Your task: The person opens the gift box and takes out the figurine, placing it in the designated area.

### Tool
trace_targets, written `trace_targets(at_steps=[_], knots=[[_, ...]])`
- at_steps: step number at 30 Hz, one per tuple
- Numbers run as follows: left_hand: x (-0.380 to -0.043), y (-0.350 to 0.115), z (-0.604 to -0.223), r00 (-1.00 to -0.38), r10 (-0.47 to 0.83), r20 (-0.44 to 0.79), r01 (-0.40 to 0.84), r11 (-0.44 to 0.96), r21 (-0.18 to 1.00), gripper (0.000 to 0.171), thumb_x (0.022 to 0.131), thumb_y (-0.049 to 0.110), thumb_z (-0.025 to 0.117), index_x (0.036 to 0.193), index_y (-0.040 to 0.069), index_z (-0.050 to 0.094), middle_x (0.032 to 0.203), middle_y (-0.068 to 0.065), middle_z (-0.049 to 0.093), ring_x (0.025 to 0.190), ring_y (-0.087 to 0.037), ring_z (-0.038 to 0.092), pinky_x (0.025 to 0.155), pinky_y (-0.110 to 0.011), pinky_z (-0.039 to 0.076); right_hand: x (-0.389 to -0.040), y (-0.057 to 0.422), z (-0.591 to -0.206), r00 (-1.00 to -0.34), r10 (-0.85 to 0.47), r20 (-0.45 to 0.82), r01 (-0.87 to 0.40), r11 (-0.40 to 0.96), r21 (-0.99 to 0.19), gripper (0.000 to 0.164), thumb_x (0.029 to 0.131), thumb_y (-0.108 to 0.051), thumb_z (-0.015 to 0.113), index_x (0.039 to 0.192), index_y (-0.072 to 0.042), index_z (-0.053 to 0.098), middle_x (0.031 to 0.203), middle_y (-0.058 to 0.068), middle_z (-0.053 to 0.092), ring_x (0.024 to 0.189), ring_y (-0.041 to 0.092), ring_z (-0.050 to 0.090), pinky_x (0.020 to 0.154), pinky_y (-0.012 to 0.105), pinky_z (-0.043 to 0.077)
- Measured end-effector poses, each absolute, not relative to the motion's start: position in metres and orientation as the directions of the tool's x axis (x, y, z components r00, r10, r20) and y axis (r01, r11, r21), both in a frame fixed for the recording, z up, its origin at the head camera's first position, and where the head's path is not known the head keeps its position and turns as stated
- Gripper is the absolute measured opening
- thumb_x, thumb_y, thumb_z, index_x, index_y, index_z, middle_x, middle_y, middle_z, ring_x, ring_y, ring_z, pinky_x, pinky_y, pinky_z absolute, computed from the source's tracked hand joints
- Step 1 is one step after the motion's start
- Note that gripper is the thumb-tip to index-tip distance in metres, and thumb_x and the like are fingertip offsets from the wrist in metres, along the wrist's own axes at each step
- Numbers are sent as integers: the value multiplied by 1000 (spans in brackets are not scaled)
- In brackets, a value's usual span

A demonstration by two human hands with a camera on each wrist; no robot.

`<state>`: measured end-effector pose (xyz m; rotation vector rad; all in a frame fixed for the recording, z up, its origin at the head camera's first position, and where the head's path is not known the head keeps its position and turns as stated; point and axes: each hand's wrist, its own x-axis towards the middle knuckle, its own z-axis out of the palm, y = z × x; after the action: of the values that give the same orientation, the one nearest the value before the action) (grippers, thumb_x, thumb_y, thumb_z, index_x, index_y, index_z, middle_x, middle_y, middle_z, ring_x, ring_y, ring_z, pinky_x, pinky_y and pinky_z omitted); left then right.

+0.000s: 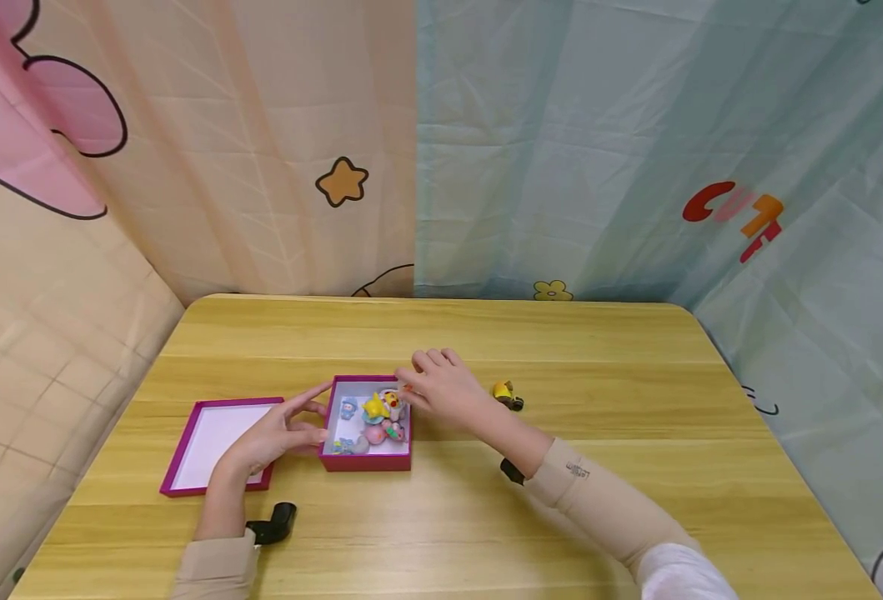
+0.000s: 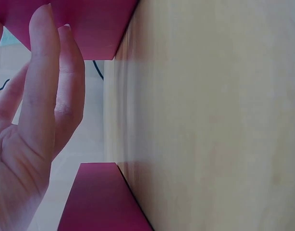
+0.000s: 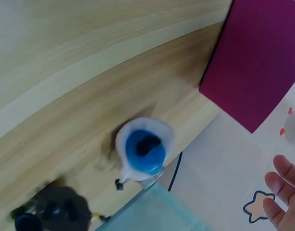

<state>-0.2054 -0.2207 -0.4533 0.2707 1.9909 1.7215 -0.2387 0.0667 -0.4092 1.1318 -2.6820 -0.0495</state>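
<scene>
A magenta box with a white inside stands on the table, holding several small toy figures. Among them are a yellow star figure, a pink one and a small blue one. My left hand rests its thumb and fingertips against the box's left wall; the left wrist view shows the fingers nearly straight there. Over the right rim, my right hand pinches a small white figurine with orange bits. Its thumb and index finger are out of the right wrist view.
Left of the box lies its lid, white inside up, partly behind my left hand. A yellow-and-black toy sits right of my right wrist. A white-and-blue round toy stands on the table beside the box. Curtains hang behind.
</scene>
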Motion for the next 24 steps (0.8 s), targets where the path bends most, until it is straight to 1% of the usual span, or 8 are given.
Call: trace_targets(at_steps=[5,11,18,24], knots=[[-205,-220,-452,-862,446,-241,-173,187,967,77,83,9,66,146,11,22,127,-26,32,96,-31,60,81,-38,53,-240,81,-411,-696,-681,228,-684,725,80,26,95,-40,45,113,-23,53,95,0,44,92,19,43,90,36,37],[-205,-220,-451,-862,446,-240,-170,193,966,77,83,9,66,146,13,22,127,-26,32,96,-32,60,80,-38,53,-242,99,-414,-719,-645,260,-651,756,75,26,95,-39,46,112,-22,53,93,1,43,88,20,43,87,37,37],[-206,-221,-452,-863,447,-237,-164,196,967,78,82,11,67,146,13,23,128,-26,32,96,-31,60,80,-38,53,-244,120,-418,-787,-568,240,-579,815,27,29,94,-39,49,115,-20,55,94,2,43,91,22,43,88,41,37],[-206,-221,-453,-861,452,-234,-163,192,968,78,82,11,68,146,13,22,128,-27,32,96,-31,60,80,-38,53,-242,141,-424,-813,-513,275,-536,844,-10,26,93,-37,50,112,-19,54,95,3,46,88,24,44,86,43,39]])
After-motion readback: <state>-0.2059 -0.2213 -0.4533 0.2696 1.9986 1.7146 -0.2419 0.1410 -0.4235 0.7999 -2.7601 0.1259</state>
